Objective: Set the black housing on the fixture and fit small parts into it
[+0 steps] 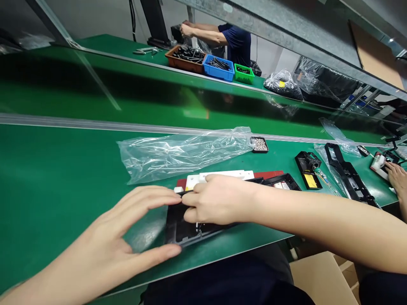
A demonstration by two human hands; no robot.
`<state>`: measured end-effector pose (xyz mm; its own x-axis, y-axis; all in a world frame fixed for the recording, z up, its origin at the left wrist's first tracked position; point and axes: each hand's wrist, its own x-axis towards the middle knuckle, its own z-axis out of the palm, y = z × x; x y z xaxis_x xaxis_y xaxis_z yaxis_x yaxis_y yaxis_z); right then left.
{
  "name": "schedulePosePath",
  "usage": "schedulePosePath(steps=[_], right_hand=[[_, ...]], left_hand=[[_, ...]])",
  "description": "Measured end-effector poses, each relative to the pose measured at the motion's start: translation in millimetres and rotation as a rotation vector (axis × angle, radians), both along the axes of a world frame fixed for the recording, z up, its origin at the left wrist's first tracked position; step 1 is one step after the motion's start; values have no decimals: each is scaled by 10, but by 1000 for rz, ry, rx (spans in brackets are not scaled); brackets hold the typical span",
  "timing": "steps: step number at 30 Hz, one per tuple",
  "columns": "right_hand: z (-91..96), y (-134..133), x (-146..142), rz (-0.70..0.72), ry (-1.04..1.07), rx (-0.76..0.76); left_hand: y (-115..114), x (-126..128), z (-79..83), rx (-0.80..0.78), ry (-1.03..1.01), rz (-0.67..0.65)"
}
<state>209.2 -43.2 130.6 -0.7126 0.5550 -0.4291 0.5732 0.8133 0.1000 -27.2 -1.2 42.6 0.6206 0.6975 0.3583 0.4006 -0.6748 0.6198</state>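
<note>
A long black plastic housing (181,226) lies near the table's front edge. My left hand (127,228) spans its left end, fingertips at the far edge and thumb at the near corner, gripping across it. My right hand (219,199) is closed over the housing, fingers curled into a pinch; what they hold is hidden. Just below those fingers a small shiny metal piece (198,228) shows, and whether it is held or part of the housing I cannot tell. Behind sit a white block fixture (219,174) and a red board (270,174), partly covered by my right hand and forearm.
A clear plastic bag (187,152) lies behind, beside a small black tray (260,145) of metal bits. To the right are a black holder (308,169) and a long black part (348,176). Another person's hand (397,178) works far right. Bins (186,63) stand beyond the rail.
</note>
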Motion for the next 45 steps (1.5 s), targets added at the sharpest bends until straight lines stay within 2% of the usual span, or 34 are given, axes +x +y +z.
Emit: schedulePosePath(steps=[2, 5, 13, 17, 20, 22, 25, 27, 32, 37, 42, 45], right_hand=[[-47, 39, 42, -56, 28, -19], [-93, 99, 71, -118, 68, -37], [-211, 196, 102, -221, 152, -73], [-239, 145, 340, -261, 278, 17], [-255, 93, 721, -404, 391, 207], [-289, 90, 1021, -586, 389, 296], [-384, 161, 1413, -910, 270, 289], [-471, 248, 1597, -1055, 195, 250], [-700, 508, 1828, -1178, 165, 237], [-873, 774, 1963, -1300, 178, 262], [-972, 996, 2033, -1406, 219, 183], [-997, 1047, 2017, -1429, 202, 197]], left_hand=[[-17, 73, 43, 56, -17, -109], [15, 178, 108, 89, -35, -191], [173, 352, 209, 64, -15, -247], [219, 437, 205, 64, -19, -252], [237, 486, 156, 51, 8, -282], [246, 513, 106, 53, 36, -311], [257, 538, 33, 103, 61, -322], [267, 539, -3, 156, 61, -305], [285, 490, -92, 258, 55, -259], [250, 435, -181, 289, 76, -259], [195, 429, -206, 284, 53, -259], [178, 420, -219, 282, 47, -261]])
